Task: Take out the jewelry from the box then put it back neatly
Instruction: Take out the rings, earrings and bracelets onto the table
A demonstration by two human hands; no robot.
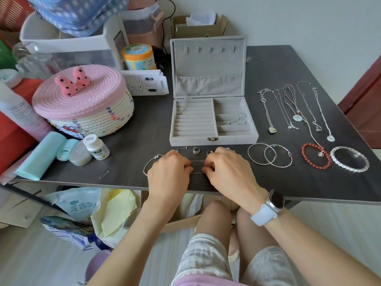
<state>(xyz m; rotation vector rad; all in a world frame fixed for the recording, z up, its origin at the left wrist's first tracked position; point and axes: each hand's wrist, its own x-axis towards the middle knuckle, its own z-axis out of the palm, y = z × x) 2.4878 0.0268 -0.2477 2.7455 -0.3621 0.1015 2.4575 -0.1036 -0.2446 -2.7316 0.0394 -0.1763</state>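
Head view shows us the grey jewelry box standing open on the dark surface, lid upright, with one silver piece lying in a right-hand compartment; the ring rows on its left side hold nothing we can see. Just in front of the box, our left hand and right hand sit close together near the surface's front edge, each grip pinching one end of a thin silver chain stretched between the curled fingers. Small earrings and a ring lie in a row between the hands and the box. A thin bangle curves out from under the left hand. To the right we see two thin silver hoops overlapping, a red bead bracelet and a clear bangle. Behind those, several necklaces lie in lines beside the box. On the left stand a pink woven basket and a white pill bottle. A watch is on our right wrist.
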